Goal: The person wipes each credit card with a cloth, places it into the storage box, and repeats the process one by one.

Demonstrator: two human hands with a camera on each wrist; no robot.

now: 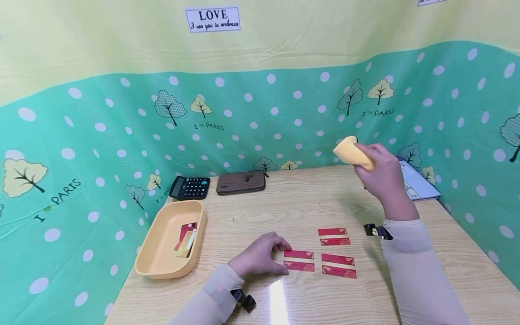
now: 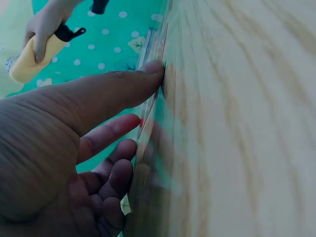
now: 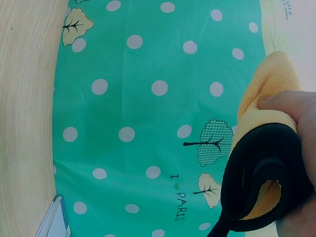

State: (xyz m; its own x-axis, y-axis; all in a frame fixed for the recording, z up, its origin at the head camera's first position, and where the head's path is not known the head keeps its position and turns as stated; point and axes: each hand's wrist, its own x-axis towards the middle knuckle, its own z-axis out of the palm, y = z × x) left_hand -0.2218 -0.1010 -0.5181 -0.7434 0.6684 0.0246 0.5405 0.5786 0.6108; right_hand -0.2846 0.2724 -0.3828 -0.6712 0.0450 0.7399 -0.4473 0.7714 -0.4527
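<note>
My left hand (image 1: 262, 256) is low at the table, thumb and forefinger at the left corners of a red card (image 1: 299, 266) with a pale band across its middle. In the left wrist view, the card's thin edge (image 2: 151, 109) spans between the thumb tip and a fingertip. Two similar cards lie flat nearby, a right card (image 1: 339, 271) and an upper card (image 1: 333, 232). Raised well above the table, my right hand (image 1: 382, 169) grips a folded yellow cloth (image 1: 350, 152). The right wrist view shows the cloth's black trim (image 3: 247, 168) folded into a loop.
A pale orange basket (image 1: 148, 257) at the left holds red and gold cards (image 1: 186, 241). Behind it are a black calculator (image 1: 190, 188) and a brown zip wallet (image 1: 240, 182). A blue-white flat folder (image 1: 418, 183) lies at the back right. A patterned curtain (image 1: 260, 104) encloses the table.
</note>
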